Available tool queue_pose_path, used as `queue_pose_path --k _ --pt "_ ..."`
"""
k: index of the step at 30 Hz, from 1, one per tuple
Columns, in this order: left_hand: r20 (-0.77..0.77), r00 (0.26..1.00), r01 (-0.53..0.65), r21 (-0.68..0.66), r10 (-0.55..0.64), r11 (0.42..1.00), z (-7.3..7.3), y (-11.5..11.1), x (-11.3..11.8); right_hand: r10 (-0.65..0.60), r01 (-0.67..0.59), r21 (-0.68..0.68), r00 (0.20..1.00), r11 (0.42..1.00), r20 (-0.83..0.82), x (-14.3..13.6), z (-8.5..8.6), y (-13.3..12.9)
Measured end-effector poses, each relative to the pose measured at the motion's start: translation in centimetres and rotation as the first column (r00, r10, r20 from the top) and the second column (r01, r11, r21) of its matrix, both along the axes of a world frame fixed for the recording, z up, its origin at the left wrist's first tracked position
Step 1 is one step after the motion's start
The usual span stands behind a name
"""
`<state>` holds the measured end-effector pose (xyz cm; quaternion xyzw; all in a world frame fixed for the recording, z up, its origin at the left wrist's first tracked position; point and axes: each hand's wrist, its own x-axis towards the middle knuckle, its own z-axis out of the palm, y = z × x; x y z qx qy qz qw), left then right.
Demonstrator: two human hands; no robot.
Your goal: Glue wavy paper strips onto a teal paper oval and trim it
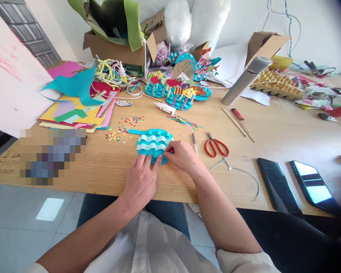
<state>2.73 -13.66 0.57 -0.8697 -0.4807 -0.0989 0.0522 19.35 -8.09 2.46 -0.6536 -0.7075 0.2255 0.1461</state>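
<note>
A round blue craft piece [152, 132] lies on the table in front of me, with wavy light-blue and darker blue paper strips raised across it. One blue strip [134, 131] sticks out past its left edge. My left hand [143, 176] rests on the lower edge of the piece, its fingers stretched out and pressing down. At the right edge my right hand [182, 157] has thumb and forefinger pinched together on the end of a blue paper strip. The fingertips partly hide that end.
Confetti [119, 132], thin paper strips [184, 122] and a glue bottle [165, 108] lie beyond the piece. To the right are a pen [194, 144], red-handled scissors [216, 146] and two phones [280, 185]. Coloured paper [74, 117], finished crafts [180, 99] and a flask [244, 81] stand farther back.
</note>
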Motion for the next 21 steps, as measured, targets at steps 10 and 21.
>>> queue_pose_path --k 10,21 --pt "0.005 0.999 -0.046 -0.023 0.046 0.999 -0.08 -0.49 0.66 0.007 -0.007 -0.007 1.000 1.000 0.014 0.02 0.00 0.00" --pt "0.013 0.998 -0.053 -0.040 0.053 0.998 -0.26 -0.35 0.80 0.014 -0.013 -0.007 0.999 1.000 0.035 -0.02 -0.01 -0.02"
